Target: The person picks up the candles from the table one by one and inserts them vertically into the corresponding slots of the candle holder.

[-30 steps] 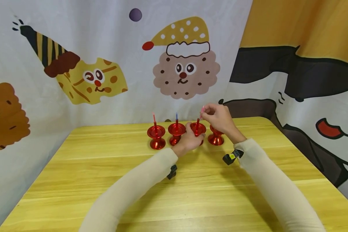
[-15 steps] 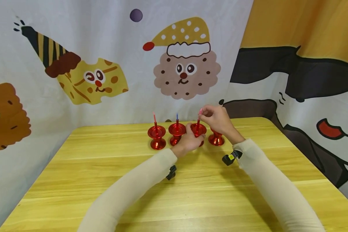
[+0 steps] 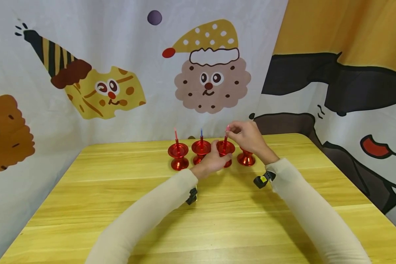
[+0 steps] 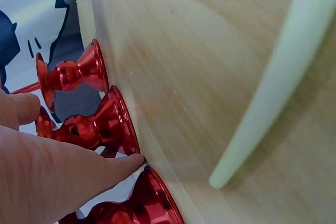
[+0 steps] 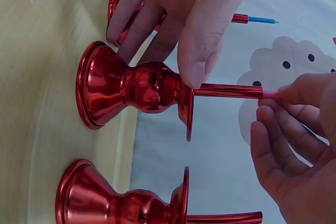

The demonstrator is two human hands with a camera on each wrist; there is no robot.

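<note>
My right hand (image 3: pixel 247 135) pinches a thin pink candle (image 5: pixel 270 94) between thumb and fingertips. The candle's lower end sits at the top of the narrow red tube on a shiny red candle holder (image 5: pixel 152 87), third from the left in a row. My left hand (image 3: pixel 212 161) is around that holder's left side. In the right wrist view its fingers lie straight behind the holder, and its thumb tip overlaps the dish rim. The leftmost holder (image 3: pixel 179 163) bears a pink candle (image 3: pixel 176 134), the second holder (image 3: pixel 198 160) a blue candle (image 3: pixel 201 132).
A fourth red holder (image 3: pixel 246 159) stands at the right, partly behind my right hand; its bare tube (image 5: pixel 226 217) shows in the right wrist view. A pale, blurred stick (image 4: pixel 268 93) crosses the left wrist view over the wooden table (image 3: pixel 135 176). A printed curtain (image 3: pixel 118 33) hangs behind.
My right hand has moved left and slightly down, bringing the pink candle from beside the third holder's tube to its top. My left hand has shifted slightly left.
</note>
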